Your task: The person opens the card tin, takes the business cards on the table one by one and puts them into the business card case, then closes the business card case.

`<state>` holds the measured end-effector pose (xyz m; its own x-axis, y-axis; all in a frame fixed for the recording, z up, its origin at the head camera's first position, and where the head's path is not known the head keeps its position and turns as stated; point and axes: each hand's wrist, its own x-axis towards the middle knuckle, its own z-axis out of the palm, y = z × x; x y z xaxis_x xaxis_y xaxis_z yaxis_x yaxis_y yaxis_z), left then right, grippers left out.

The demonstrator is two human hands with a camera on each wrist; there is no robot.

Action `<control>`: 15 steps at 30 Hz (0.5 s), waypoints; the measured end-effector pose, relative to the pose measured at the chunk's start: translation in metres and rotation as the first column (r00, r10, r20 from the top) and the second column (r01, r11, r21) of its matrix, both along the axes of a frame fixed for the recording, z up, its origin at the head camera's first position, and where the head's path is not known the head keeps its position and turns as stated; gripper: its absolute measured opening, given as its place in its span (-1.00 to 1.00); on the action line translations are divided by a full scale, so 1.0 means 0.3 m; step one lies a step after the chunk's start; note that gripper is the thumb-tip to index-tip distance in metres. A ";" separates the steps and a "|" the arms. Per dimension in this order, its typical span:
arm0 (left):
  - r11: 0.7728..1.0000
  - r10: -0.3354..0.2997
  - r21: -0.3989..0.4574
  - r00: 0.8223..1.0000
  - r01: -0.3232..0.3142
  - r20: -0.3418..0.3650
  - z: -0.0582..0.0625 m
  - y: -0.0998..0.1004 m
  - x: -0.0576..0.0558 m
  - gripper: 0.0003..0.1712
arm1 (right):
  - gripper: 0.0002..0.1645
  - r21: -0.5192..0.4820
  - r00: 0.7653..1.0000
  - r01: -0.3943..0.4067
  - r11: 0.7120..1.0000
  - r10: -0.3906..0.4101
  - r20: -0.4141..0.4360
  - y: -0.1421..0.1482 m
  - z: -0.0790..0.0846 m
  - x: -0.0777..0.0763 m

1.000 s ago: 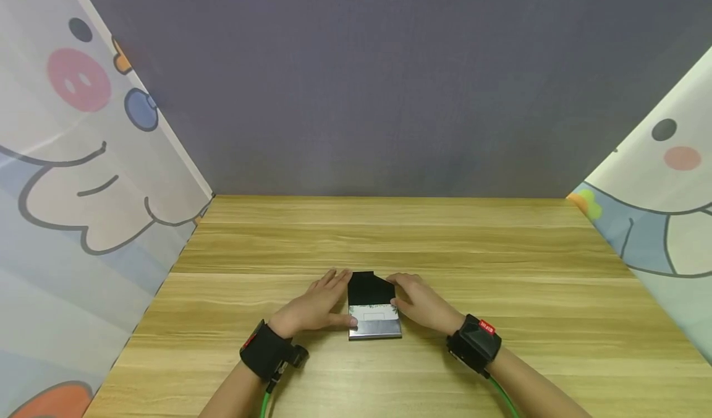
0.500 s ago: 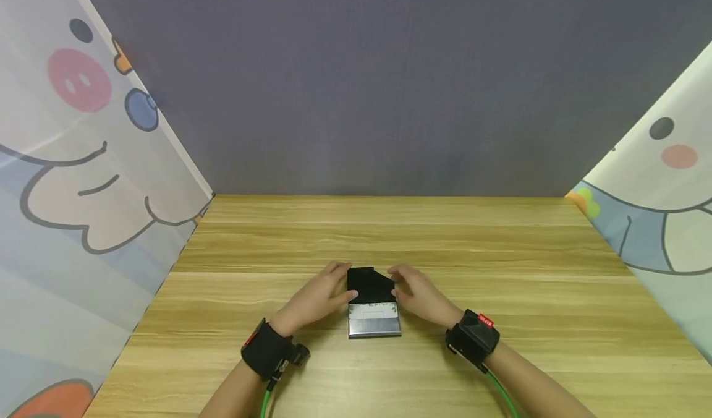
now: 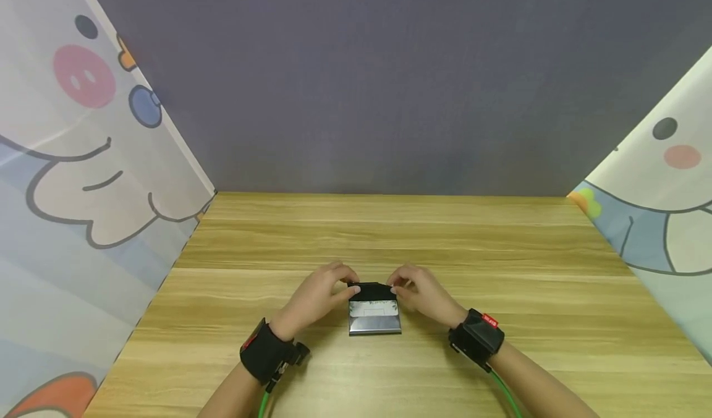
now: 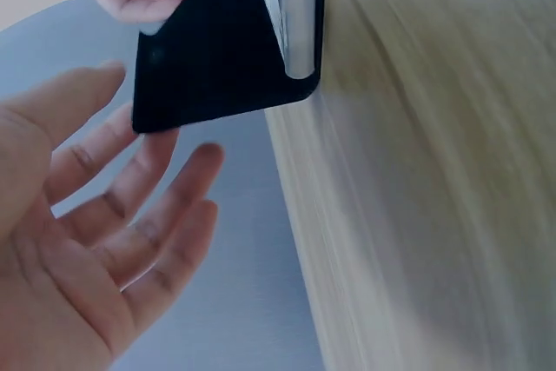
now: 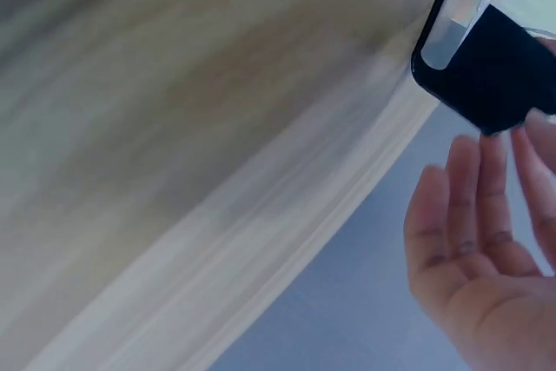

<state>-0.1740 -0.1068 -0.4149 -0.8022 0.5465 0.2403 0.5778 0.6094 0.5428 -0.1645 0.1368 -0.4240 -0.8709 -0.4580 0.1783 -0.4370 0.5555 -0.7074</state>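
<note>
A small card case (image 3: 375, 325) with a silvery front stands at the middle of the wooden table in the head view. A white card (image 3: 384, 308) with green leaf print shows above that front. Its black flap (image 3: 374, 292) is raised at the far side, tilted up. My left hand (image 3: 314, 297) holds the flap's left end between thumb and fingers, the fingers behind it. At the right end, my right hand (image 3: 424, 297) pinches the flap's corner. Both wrist views show the flap (image 4: 213, 49) from the side, some fingertips hidden behind it.
The wooden table (image 3: 500, 245) spreads around the case. A grey wall panel (image 3: 378, 96) stands at the back, with cartoon-printed curtains (image 3: 61, 158) at the sides. Black wrist cameras (image 3: 475, 337) with green cables sit on both wrists.
The black flap lay flat behind the case and is now tilted up toward it. My left thumb moved from the silvery front up to the flap. Both hands' fingers have curled more.
</note>
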 end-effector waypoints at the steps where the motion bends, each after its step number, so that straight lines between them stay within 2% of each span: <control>1: 1.000 -0.024 -0.015 1.000 0.024 0.008 0.003 0.000 0.002 -0.84 | -0.90 0.007 1.000 -0.010 1.000 0.010 0.005 0.002 0.002 0.002; 5: 0.983 -0.138 -0.109 0.988 0.145 0.066 0.011 0.000 0.014 -0.84 | -0.91 0.057 0.998 -0.061 0.997 0.059 0.030 0.007 0.011 0.017; 8: 0.960 -0.185 -0.192 0.976 0.205 0.116 0.010 0.001 0.029 -0.67 | -0.89 0.127 0.994 -0.108 0.986 0.107 0.017 0.008 0.008 0.028; 12: 0.932 -0.191 -0.291 0.975 0.217 0.118 -0.004 0.012 0.046 -0.40 | -0.88 0.233 0.990 -0.126 0.964 0.137 -0.032 0.005 -0.004 0.039; 15: 0.913 -0.198 -0.342 0.975 0.221 0.102 -0.017 0.022 0.056 -0.30 | -0.83 0.278 0.989 -0.122 0.953 0.140 -0.043 -0.001 -0.008 0.050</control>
